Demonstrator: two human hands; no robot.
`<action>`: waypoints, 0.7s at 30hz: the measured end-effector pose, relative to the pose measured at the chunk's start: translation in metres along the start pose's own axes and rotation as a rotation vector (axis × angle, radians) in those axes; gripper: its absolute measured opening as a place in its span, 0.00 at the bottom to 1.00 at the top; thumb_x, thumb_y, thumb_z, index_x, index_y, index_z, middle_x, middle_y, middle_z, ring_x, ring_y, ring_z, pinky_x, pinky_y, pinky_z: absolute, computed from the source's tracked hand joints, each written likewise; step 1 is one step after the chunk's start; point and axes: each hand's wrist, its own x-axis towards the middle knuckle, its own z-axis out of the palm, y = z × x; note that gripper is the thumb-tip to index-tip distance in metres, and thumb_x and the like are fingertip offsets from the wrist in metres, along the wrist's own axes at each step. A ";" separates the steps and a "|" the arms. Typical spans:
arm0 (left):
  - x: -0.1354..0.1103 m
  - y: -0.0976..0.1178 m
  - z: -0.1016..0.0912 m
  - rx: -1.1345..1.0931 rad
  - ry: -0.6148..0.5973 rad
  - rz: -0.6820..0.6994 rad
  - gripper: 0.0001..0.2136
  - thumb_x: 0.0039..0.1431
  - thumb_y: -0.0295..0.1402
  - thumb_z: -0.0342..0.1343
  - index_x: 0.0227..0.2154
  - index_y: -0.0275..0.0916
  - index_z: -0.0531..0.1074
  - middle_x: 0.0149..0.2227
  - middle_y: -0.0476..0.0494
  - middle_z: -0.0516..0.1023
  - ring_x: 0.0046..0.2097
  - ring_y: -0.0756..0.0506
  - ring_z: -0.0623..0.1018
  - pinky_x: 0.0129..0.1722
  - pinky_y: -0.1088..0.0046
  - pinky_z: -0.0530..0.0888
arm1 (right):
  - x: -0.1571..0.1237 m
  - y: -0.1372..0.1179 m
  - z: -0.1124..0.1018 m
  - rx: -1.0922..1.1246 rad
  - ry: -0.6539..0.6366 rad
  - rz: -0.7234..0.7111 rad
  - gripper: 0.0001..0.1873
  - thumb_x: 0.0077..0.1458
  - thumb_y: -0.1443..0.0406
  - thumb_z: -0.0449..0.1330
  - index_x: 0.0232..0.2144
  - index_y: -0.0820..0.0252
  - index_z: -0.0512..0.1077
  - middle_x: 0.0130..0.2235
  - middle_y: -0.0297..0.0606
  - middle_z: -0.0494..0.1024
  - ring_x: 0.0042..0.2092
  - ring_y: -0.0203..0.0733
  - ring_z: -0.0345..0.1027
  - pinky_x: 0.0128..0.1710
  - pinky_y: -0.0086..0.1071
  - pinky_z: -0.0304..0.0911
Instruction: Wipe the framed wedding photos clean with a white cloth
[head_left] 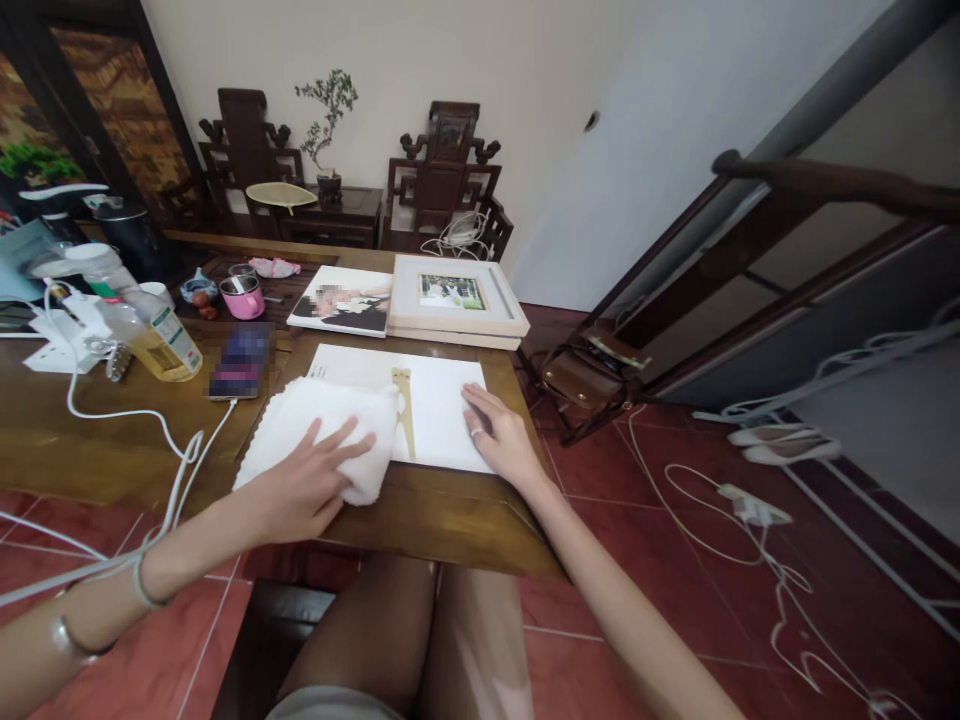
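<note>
My left hand (pixel 304 485) lies flat with fingers spread on a white folded towel (pixel 322 432) at the near edge of the wooden table (pixel 420 520). The towel covers the left part of a white open book or sheet (pixel 439 405). A thin gold bookmark (pixel 403 410) lies down its middle. My right hand (pixel 499 435), a ring on one finger, rests flat on the sheet's right edge with fingers stretched out. Neither hand holds anything.
Behind the sheet lie a photo book (pixel 345 300) and stacked white picture frames (pixel 454 295). To the left are a phone (pixel 240 362) on a white cable, a bottle (pixel 154 335), a pink cup (pixel 241 297). Carved chairs stand at the wall; cables and shoes lie on the red floor at right.
</note>
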 end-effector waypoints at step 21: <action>0.147 -0.039 -0.021 0.000 0.103 -0.025 0.14 0.59 0.26 0.44 0.38 0.34 0.75 0.54 0.33 0.73 0.53 0.37 0.73 0.52 0.57 0.69 | 0.001 0.001 0.000 -0.009 -0.002 -0.010 0.22 0.59 0.63 0.51 0.51 0.65 0.73 0.56 0.50 0.73 0.61 0.51 0.63 0.62 0.51 0.57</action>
